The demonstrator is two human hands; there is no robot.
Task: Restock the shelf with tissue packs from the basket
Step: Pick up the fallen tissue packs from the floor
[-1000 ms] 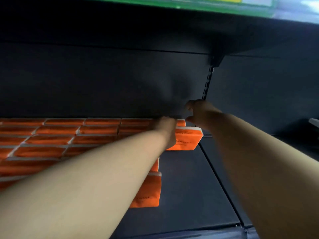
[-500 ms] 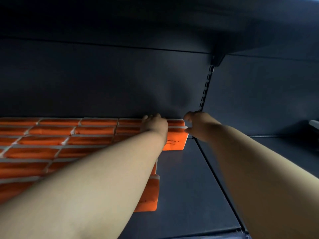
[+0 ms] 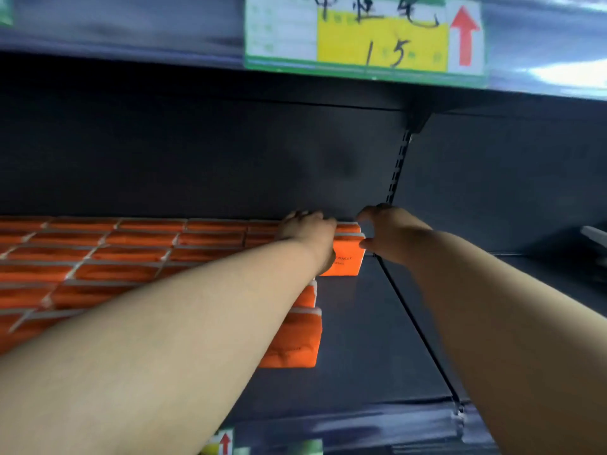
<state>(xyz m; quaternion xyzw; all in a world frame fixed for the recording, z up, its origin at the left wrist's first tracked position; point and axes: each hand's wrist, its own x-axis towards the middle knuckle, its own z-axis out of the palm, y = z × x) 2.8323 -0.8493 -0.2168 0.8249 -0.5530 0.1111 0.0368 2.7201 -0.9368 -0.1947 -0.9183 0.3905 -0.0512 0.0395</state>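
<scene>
Head view: right hand [image 3: 391,234] pinches the right end of an orange tissue pack [image 3: 346,259] at the back of the shelf [image 3: 377,339]; left hand [image 3: 308,229] lies over its top, grip not discernible. Stocked packs [image 3: 131,254] fill the shelf's left part, the right part is bare, and the basket is unseen. Judged roughly half done.

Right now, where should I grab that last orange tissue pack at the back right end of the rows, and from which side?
Grip the orange tissue pack by its right end, coming from the right. That end faces bare shelf, while its left end is covered by the left hand, beside the neighbouring packs. The right hand pinches there.
</scene>
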